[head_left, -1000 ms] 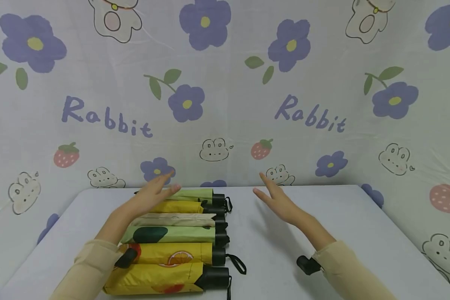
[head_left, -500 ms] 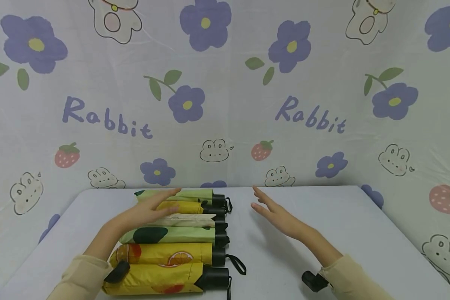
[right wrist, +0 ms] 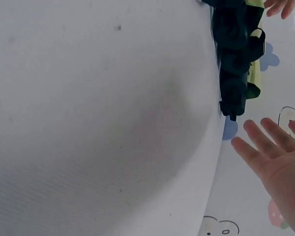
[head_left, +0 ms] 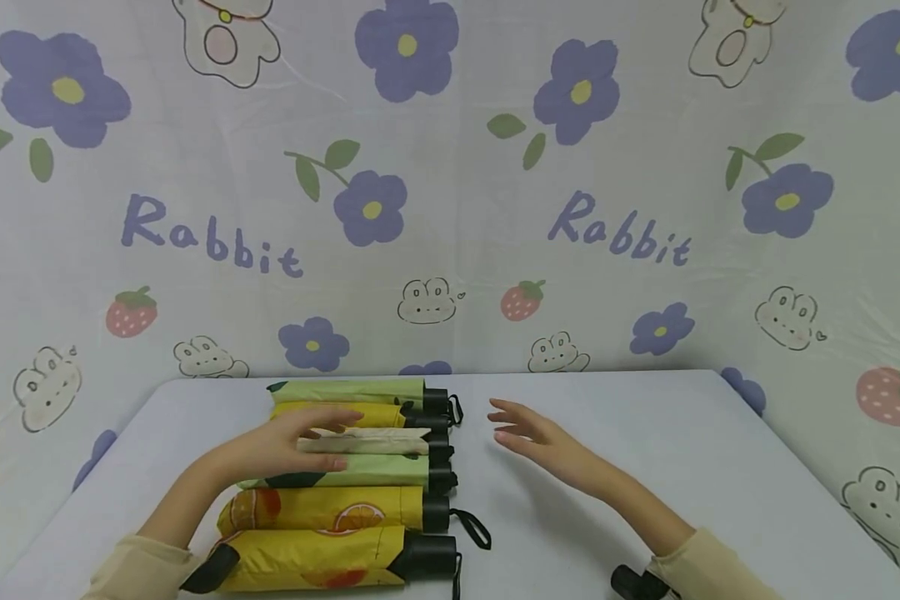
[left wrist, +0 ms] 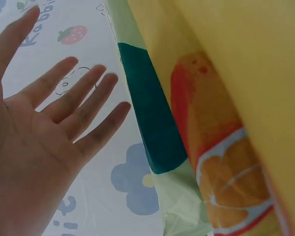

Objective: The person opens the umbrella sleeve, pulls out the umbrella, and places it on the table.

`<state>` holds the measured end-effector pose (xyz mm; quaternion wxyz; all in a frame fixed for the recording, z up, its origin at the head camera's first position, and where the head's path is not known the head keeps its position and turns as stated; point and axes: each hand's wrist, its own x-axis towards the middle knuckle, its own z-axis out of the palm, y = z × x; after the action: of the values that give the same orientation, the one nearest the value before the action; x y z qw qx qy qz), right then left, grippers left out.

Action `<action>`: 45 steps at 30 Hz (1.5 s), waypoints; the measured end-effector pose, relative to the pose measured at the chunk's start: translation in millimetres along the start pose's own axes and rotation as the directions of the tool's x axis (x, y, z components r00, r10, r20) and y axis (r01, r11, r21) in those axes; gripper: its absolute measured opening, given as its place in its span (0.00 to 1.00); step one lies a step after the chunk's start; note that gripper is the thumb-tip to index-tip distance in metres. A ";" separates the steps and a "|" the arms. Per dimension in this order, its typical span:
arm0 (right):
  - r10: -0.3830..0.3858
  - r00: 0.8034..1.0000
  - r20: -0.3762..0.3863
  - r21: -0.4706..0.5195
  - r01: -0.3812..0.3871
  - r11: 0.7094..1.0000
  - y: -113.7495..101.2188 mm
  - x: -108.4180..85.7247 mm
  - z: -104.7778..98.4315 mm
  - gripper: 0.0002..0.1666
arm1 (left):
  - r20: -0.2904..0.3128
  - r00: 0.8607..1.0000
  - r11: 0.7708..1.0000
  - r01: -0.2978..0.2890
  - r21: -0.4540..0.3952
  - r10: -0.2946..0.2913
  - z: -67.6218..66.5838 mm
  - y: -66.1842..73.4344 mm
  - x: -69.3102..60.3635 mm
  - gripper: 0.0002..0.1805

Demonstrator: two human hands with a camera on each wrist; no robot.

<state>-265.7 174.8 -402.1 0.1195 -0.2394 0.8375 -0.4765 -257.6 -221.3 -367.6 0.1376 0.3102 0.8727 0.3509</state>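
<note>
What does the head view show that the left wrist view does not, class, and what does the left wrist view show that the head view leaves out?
Only the head view: the right hand and the black umbrella handles.

Only the left wrist view: the palm of the left hand, turned to the camera with the fingers spread.

Both: the left hand itself, a yellow umbrella with an orange slice print, a light green umbrella with a dark green patch, and the printed cloth behind.

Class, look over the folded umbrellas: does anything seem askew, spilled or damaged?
Nothing stands out. The six umbrellas lie side by side on the white table, black handles all pointing right, with no visible spill or tear; the left hand hides part of some.
</note>
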 end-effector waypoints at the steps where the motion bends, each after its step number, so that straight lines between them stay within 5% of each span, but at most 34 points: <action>1: -0.006 1.000 0.007 0.003 0.006 1.000 -0.3 -0.5 1.2 0.35 | 0.010 1.000 1.000 0.004 -0.005 -0.004 0.8 0.5 -2.0 0.37; 14: -0.079 0.981 0.175 0.105 0.061 0.993 -1.6 -4.9 12.3 0.29 | 0.108 0.993 0.999 -0.045 -0.020 0.046 5.3 3.4 -20.4 0.31; 21: -0.114 0.956 0.269 0.164 0.071 0.984 -3.1 -7.1 22.5 0.28 | 0.189 0.979 0.991 -0.058 -0.122 0.080 10.2 2.1 -26.7 0.26; 28: -0.167 0.916 0.365 0.270 0.067 0.961 -3.0 -10.3 32.4 0.25 | 0.239 0.950 0.969 -0.156 -0.189 0.200 16.2 0.5 -29.2 0.22; 37: -0.171 0.890 0.423 0.308 0.036 0.951 -5.5 -13.3 44.7 0.22 | 0.321 0.933 0.947 -0.059 -0.315 0.164 20.0 -0.3 -34.1 0.19; 45: -0.117 0.885 0.452 0.278 -0.015 0.960 -5.2 -16.3 50.9 0.21 | 0.330 0.929 0.948 -0.062 -0.312 0.169 23.8 -1.8 -34.7 0.20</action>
<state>-228.5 143.2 -424.4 0.3353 -0.3493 0.7040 -0.5196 -220.9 -231.8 -385.2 0.3154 0.3951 0.7514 0.4240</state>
